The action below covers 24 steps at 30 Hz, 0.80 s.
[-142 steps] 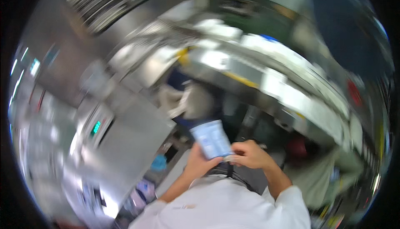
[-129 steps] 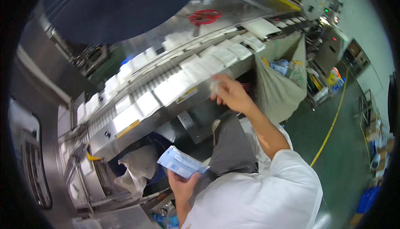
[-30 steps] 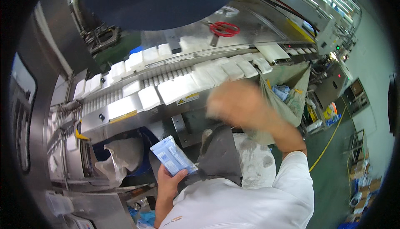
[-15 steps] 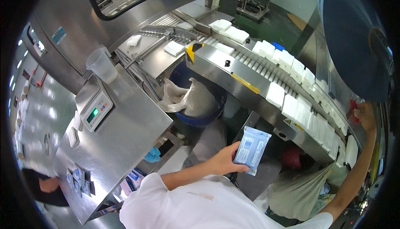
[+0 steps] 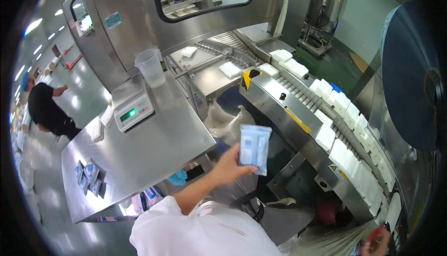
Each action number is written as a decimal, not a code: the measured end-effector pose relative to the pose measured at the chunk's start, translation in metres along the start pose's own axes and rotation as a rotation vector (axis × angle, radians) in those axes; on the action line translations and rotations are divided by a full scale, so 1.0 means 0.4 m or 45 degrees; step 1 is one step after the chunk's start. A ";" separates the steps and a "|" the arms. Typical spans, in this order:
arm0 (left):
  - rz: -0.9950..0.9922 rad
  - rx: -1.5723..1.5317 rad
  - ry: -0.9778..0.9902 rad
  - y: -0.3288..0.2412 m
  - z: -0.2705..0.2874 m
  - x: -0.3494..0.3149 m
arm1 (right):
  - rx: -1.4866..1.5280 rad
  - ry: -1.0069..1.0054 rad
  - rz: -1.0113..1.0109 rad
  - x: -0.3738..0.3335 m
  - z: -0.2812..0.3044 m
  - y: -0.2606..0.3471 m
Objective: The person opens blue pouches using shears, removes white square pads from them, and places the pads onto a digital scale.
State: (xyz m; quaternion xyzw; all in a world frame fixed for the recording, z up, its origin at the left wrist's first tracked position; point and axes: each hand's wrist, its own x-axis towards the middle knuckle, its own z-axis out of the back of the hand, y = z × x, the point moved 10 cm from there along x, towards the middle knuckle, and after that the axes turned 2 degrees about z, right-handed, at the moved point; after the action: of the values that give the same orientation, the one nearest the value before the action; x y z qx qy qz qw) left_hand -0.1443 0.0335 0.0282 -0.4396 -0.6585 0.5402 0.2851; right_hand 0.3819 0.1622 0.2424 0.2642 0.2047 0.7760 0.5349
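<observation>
My left hand [image 5: 228, 166] grips a flat blue-and-white wipes packet [image 5: 255, 150] by its left edge and holds it upright over the gap between the steel table and the conveyor. At the lower right, my right hand [image 5: 379, 243] is closed around red-handled scissors [image 5: 371, 245]; the blades cannot be made out. Just above that hand are a white roll [image 5: 394, 209] and the near end of the roller conveyor [image 5: 301, 98], lined with stacks of folded white wipes [image 5: 343, 156].
A steel table [image 5: 163, 149] at left bears a digital scale [image 5: 133, 110], a plastic jug [image 5: 151, 69] and several small packets [image 5: 90, 177]. A lined bin [image 5: 223, 118] stands beyond it. A large dark reel [image 5: 409, 76] rises at right. Another person [image 5: 49, 107] bends at far left.
My view has swung left and up. The packet is now held more upright, nearer the table. My right hand has come down from beside the reel to the conveyor's near end, still holding the scissors.
</observation>
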 end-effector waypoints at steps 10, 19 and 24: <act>-0.355 0.112 -0.762 -0.201 0.256 -0.205 | 1.191 1.251 0.282 0.081 -0.885 0.351; -0.419 -0.039 -0.773 -0.132 0.215 -0.271 | 1.377 1.846 0.240 -0.126 -1.065 0.402; -0.318 -0.155 -0.637 -0.114 0.158 -0.224 | 1.225 1.639 0.365 -0.125 -1.018 0.389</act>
State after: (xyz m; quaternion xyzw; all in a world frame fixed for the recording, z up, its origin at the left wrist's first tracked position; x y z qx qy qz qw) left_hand -0.1701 -0.0767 0.0650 -0.2245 -0.7887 0.5520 0.1511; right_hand 0.0279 0.0474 0.0100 -0.0090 0.7469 0.6638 0.0362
